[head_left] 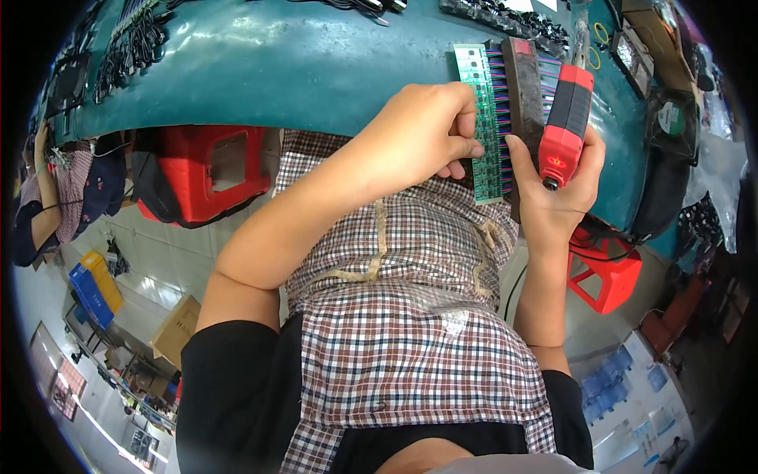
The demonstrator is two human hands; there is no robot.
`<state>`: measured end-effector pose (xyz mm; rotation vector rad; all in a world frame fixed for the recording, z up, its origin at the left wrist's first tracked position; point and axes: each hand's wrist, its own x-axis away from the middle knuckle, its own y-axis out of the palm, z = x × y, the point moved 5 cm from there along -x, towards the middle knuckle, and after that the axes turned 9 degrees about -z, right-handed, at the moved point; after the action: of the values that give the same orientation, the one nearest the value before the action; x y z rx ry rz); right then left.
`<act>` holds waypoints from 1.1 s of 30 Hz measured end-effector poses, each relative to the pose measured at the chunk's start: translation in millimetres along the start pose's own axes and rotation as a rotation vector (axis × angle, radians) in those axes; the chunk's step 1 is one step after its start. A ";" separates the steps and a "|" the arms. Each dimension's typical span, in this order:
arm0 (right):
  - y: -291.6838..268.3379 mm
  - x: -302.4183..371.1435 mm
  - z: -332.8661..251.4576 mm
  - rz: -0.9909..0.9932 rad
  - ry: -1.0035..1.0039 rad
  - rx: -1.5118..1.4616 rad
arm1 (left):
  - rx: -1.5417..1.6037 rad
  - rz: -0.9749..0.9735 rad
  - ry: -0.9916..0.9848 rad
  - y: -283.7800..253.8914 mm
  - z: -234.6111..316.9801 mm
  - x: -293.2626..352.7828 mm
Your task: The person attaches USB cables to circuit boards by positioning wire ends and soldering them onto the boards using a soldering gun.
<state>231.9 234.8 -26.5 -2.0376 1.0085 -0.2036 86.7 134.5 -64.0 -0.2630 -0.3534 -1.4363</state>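
A long green circuit board [491,170] stretches over the table's front edge, with a row of thin coloured wires along its right side. Beside it lies a dark, worn bar [524,87] with a red patch at its far end. My left hand [433,130] is closed at the board's left edge, thumb and curled fingers pinching there; the fingertips are partly hidden. In my right hand [562,186] is a red and black hand tool [570,107] with a metal tip pointing away and a glowing red spot near its rear. The right thumb reaches toward the bar.
A green mat covers the table [276,71]. Black cable bundles [130,47] lie at its far left, and dark small parts [513,22] at the back. Red stools [209,170] stand below the table. Another person [75,186] sits at the left.
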 end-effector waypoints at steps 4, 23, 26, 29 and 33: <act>-0.4 2.8 0.9 0.018 0.002 -0.013 | -0.051 -0.023 0.006 -1.5 3.9 -2.0; -36.5 23.7 5.1 0.077 0.262 -0.446 | -1.092 0.622 0.661 -56.7 109.8 -19.7; -47.7 30.8 -8.8 0.085 0.332 -0.428 | -1.311 0.494 0.378 -74.6 106.6 -68.9; -63.3 45.6 -8.1 0.118 0.301 -0.429 | -1.267 0.230 0.073 -83.7 115.5 -95.2; -82.1 55.7 -5.4 0.165 0.292 -0.371 | -1.337 0.312 0.107 -79.8 108.5 -92.0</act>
<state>314.4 218.6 26.5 -2.2837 1.4797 -0.2457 -9.9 250.8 -2.9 -1.2418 0.7712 -1.1712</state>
